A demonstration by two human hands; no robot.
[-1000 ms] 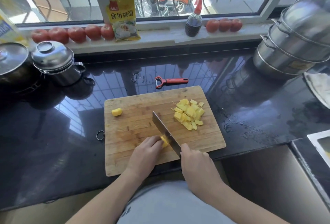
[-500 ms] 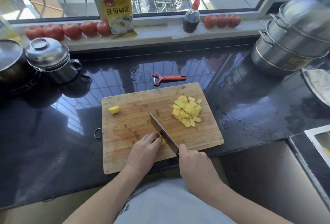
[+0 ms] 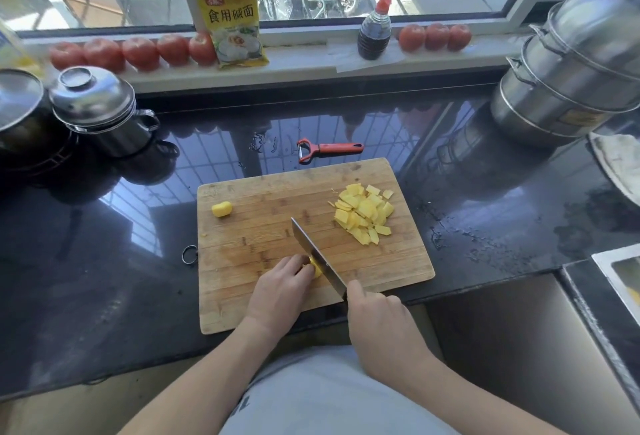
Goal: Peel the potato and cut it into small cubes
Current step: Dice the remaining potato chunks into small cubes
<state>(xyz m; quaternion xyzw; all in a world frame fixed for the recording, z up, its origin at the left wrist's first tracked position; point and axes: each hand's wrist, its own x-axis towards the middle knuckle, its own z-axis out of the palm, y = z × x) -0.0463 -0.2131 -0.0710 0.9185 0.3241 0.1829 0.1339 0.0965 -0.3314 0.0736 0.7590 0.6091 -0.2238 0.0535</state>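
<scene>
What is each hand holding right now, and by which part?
The right hand grips the knife by its handle, hidden inside the fist. The left hand holds a potato piece with curled fingertips on the cutting board, against the blade.

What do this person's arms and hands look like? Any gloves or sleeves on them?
No gloves: the left hand and the right hand are bare, and so are both forearms as far as the picture shows, with no sleeve, watch or ring visible. The person wears a light grey top with dark lettering at its edge.
</scene>
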